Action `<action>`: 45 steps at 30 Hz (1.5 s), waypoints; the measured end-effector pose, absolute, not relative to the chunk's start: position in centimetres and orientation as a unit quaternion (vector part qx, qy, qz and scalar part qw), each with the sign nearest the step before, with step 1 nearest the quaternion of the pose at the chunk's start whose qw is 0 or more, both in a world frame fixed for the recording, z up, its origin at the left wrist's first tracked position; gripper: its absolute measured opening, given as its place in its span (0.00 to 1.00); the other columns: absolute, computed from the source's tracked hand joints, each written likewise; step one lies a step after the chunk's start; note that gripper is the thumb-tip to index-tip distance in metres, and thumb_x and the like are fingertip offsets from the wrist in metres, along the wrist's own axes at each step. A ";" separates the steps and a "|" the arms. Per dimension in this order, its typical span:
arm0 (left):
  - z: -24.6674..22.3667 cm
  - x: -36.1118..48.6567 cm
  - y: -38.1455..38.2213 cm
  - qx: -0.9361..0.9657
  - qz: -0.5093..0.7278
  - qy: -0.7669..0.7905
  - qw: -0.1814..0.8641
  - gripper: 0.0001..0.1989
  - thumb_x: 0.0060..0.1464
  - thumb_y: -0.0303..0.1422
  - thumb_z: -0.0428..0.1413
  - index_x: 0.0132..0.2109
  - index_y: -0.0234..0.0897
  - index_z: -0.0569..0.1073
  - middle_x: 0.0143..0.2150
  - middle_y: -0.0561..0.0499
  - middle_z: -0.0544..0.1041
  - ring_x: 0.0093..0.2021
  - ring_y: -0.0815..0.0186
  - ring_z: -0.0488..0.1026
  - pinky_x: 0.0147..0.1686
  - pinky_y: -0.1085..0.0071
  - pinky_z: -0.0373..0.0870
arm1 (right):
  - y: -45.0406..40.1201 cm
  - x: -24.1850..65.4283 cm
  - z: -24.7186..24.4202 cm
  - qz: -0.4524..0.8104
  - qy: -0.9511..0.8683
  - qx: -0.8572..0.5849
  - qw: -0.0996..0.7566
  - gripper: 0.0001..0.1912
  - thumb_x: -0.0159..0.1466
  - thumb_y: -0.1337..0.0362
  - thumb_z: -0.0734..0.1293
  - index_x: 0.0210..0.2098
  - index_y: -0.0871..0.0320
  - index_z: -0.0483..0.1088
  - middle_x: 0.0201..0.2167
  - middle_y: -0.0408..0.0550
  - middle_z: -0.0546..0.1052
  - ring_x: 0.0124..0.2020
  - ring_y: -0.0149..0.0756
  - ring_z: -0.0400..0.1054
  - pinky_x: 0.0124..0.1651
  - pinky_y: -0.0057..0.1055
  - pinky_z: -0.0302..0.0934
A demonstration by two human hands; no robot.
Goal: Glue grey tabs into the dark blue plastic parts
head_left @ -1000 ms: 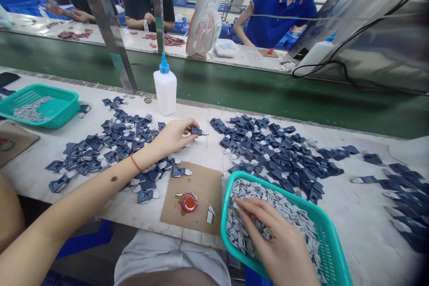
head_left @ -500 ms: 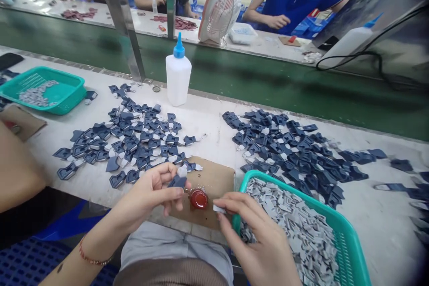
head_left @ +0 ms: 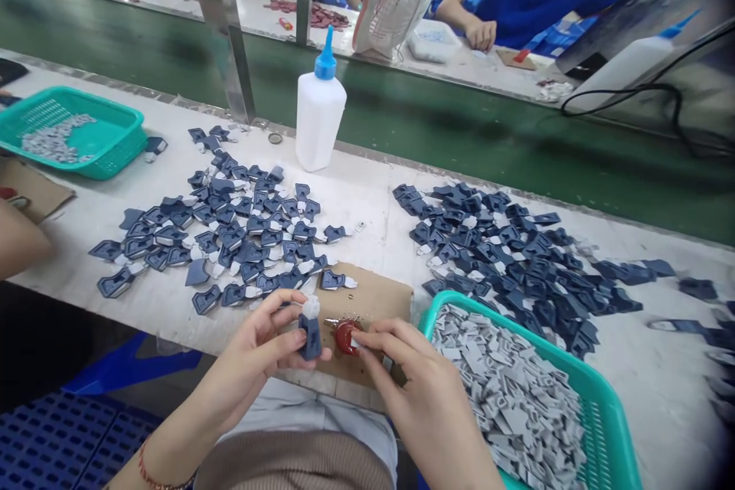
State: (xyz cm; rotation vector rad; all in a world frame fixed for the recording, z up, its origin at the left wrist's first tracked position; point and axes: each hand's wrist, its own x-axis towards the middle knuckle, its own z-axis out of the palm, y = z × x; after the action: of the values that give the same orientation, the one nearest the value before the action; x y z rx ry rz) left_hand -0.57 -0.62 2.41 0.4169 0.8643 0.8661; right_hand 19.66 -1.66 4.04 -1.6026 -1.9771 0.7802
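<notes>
My left hand (head_left: 258,352) pinches a dark blue piece (head_left: 311,337) with a whitish tip pointing up. Just right of it, my right hand (head_left: 410,379) holds a small grey piece (head_left: 356,340) between thumb and fingers, at the red round cap (head_left: 344,336). Whether the grey piece touches what is in the cap is hard to tell. The cap sits on a brown cardboard sheet (head_left: 384,295). Beside my right hand stands a green basket (head_left: 612,406) filled with grey pieces (head_left: 517,390).
Dark blue pieces lie in a left pile (head_left: 230,233) and a right pile (head_left: 505,253). A white bottle (head_left: 320,122) with a blue nozzle stands behind. Another green basket (head_left: 115,142) is at far left, near a person's arm (head_left: 20,241). People work across the green divider (head_left: 459,126).
My right hand has moved left, bringing the grey piece to the red cap. My left hand has turned the dark blue piece upright. The camera view has shifted slightly.
</notes>
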 end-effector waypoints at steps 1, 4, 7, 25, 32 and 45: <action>2.3 -0.5 -0.7 0.202 0.401 0.407 0.795 0.12 0.54 0.33 0.64 0.46 0.43 0.74 0.43 0.52 0.78 0.38 0.65 0.81 0.37 0.75 0.76 | -1.7 19.6 4.1 0.282 -0.722 -0.585 0.239 0.11 0.69 0.68 0.61 0.39 0.55 0.76 0.38 0.49 0.77 0.39 0.37 0.74 0.38 0.31 0.70; 2.0 -0.2 -0.7 0.236 0.389 0.414 0.788 0.11 0.54 0.34 0.64 0.44 0.39 0.77 0.43 0.48 0.80 0.41 0.63 0.79 0.40 0.73 0.75 | -1.7 19.5 4.1 0.272 -0.724 -0.586 0.242 0.12 0.69 0.67 0.61 0.37 0.55 0.77 0.37 0.49 0.77 0.38 0.37 0.74 0.37 0.31 0.70; 1.6 0.1 -0.7 0.253 0.397 0.425 0.773 0.10 0.53 0.34 0.65 0.43 0.39 0.77 0.44 0.48 0.81 0.42 0.64 0.78 0.43 0.71 0.74 | -1.8 19.3 4.0 0.272 -0.726 -0.584 0.239 0.12 0.69 0.68 0.61 0.36 0.55 0.76 0.37 0.49 0.77 0.37 0.37 0.74 0.37 0.30 0.70; 1.6 2.6 -1.7 0.279 0.438 0.408 0.751 0.07 0.51 0.28 0.65 0.38 0.37 0.75 0.38 0.51 0.82 0.40 0.67 0.79 0.42 0.75 0.75 | -1.7 20.3 5.2 0.582 -0.457 -0.555 0.380 0.05 0.60 0.61 0.72 0.36 0.51 0.80 0.38 0.46 0.77 0.36 0.32 0.75 0.38 0.23 0.70; 1.9 3.3 -2.1 0.279 0.446 0.398 0.752 0.07 0.52 0.27 0.64 0.38 0.36 0.75 0.39 0.51 0.82 0.40 0.68 0.79 0.43 0.75 0.75 | -2.4 20.3 5.2 0.568 -0.483 -0.550 0.376 0.04 0.60 0.62 0.72 0.36 0.50 0.80 0.36 0.46 0.76 0.35 0.31 0.73 0.38 0.24 0.69; 2.1 3.2 -2.6 0.331 0.469 0.371 0.730 0.08 0.54 0.25 0.62 0.41 0.41 0.79 0.42 0.52 0.83 0.44 0.68 0.79 0.45 0.78 0.73 | -2.3 20.2 5.8 0.634 -0.402 -0.542 0.379 0.04 0.53 0.66 0.76 0.28 0.51 0.80 0.32 0.43 0.74 0.33 0.28 0.72 0.35 0.20 0.67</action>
State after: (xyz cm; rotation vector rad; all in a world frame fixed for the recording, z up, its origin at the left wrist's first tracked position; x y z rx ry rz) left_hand 3.23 -2.56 2.05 0.7290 0.8164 1.0339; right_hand 20.20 -2.26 5.81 -1.3843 -1.0260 1.6192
